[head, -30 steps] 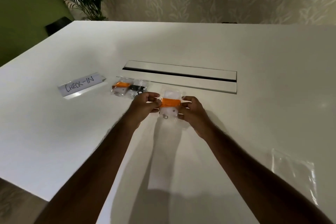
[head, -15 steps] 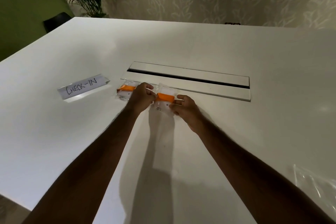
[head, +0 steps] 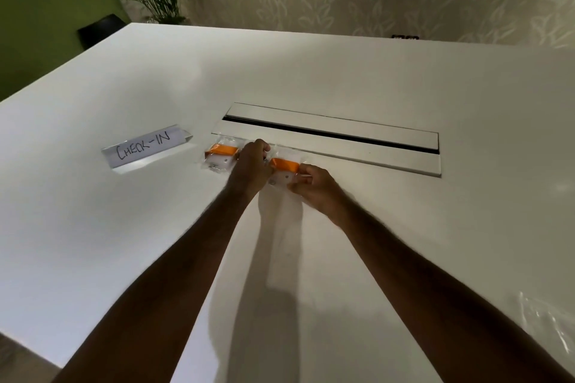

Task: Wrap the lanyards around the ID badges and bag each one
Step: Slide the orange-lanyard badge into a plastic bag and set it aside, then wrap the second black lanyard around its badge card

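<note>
Bagged badge (head: 283, 172) w/ orange lanyard, pinched both sides: left hand (head: 251, 168) & right hand (head: 314, 188) grip closed on it.

- Mid-frame: left hand (head: 250, 165) and right hand (head: 314, 185) pinching bagged orange-lanyard badge (head: 284, 169).
- Just left: second bagged badge (head: 219, 155), CHECK-IN sign (head: 144, 146).
- Lower right: empty clear bag (head: 547, 317) on white table (head: 311, 81).

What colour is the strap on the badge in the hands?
Orange; the lanyard shows best in the head view.

Clear bag (head: 547, 317) cut off, right edge
</note>
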